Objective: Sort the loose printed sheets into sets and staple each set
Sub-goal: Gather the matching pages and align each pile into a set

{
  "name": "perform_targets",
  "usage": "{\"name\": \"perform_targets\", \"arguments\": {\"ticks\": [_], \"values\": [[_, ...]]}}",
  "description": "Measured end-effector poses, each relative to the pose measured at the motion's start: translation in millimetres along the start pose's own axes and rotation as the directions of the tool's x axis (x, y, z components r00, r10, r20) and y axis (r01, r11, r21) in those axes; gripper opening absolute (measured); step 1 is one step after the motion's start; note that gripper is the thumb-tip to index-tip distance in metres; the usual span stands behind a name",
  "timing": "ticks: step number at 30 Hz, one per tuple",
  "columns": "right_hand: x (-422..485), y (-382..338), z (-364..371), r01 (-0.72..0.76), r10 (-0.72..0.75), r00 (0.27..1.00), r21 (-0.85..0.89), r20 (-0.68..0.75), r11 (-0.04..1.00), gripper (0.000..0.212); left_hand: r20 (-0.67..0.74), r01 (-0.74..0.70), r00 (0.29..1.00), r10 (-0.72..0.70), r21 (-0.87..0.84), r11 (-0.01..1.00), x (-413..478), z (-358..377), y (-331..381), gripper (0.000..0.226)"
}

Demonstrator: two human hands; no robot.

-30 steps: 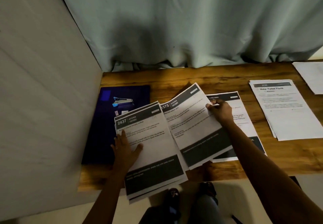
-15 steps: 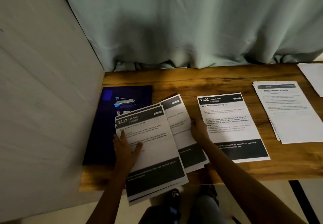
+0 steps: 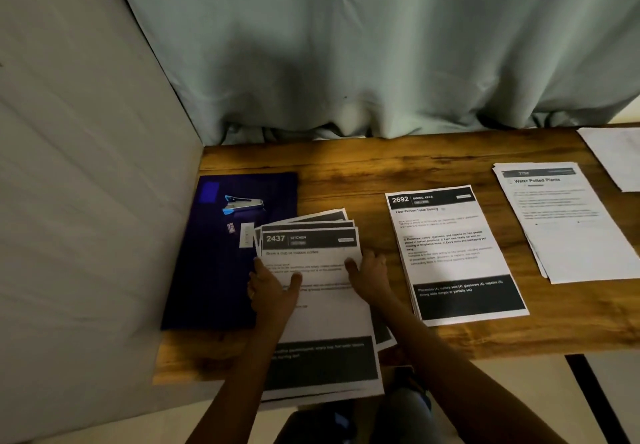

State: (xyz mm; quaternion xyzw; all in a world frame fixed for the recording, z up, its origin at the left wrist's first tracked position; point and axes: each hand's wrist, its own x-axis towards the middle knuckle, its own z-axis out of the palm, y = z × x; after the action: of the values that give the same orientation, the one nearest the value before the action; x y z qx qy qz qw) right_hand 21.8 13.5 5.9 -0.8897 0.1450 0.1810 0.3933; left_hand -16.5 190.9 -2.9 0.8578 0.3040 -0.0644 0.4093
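A stack of printed sheets headed "2437 KITCHEN" (image 3: 311,256) lies at the table's front, its lower end hanging over the edge. The sheets beneath it fan out slightly at the top. My left hand (image 3: 273,287) rests on the stack's left edge, thumb spread across the top sheet. My right hand (image 3: 369,273) presses against the right edge, thumb on the paper. To the right lie a "2692 DINING AREA" pile (image 3: 450,253) and a "Water Potted Plants" pile (image 3: 568,225). A blue and silver stapler (image 3: 242,203) sits on a dark blue folder (image 3: 214,270).
The wooden table (image 3: 381,166) stands against a grey wall on the left and a pale curtain behind. A small white staple box (image 3: 246,234) lies on the folder below the stapler. A blank sheet (image 3: 620,156) sits at the far right corner.
My right hand slid the fanned-out sheets left under the 2437 sheet, uncovering the 2692 pile. The sheets now form one stack between both hands. My left hand stayed on the top sheet.
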Motion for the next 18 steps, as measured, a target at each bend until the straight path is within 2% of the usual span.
{"name": "perform_targets", "arguments": {"ticks": [7, 9, 11, 12, 14, 18], "values": [[-3, 6, -6, -0.054, 0.053, 0.999, 0.25, 0.013, 0.967, 0.048, -0.012, 0.052, 0.998, -0.054, -0.146, 0.988, -7, 3, 15, 0.094], [-4, 9, -8, -0.071, 0.065, 0.997, 0.288, 0.03, 0.955, 0.042, -0.019, 0.101, 0.994, -0.107, -0.213, 0.972, -9, -1, 18, 0.083], [-6, 11, -10, -0.072, 0.055, 0.997, 0.309, 0.061, 0.949, 0.028, -0.022, 0.109, 0.993, -0.116, -0.208, 0.972, -11, -7, 20, 0.058], [-6, 11, -13, -0.07, 0.048, 0.996, 0.325, 0.078, 0.943, 0.021, -0.02, 0.089, 0.995, -0.095, -0.197, 0.976, -13, -10, 21, 0.045], [-8, 7, -22, -0.046, 0.019, 0.997, 0.367, 0.075, 0.929, 0.017, -0.025, 0.015, 0.999, -0.021, -0.212, 0.977, -16, -15, 28, 0.036], [-7, -19, -52, 0.109, -0.059, 0.99, 0.442, -0.125, 0.891, 0.018, -0.117, -0.216, 0.975, 0.19, -0.275, 0.937, -20, -29, 65, 0.038]]}}
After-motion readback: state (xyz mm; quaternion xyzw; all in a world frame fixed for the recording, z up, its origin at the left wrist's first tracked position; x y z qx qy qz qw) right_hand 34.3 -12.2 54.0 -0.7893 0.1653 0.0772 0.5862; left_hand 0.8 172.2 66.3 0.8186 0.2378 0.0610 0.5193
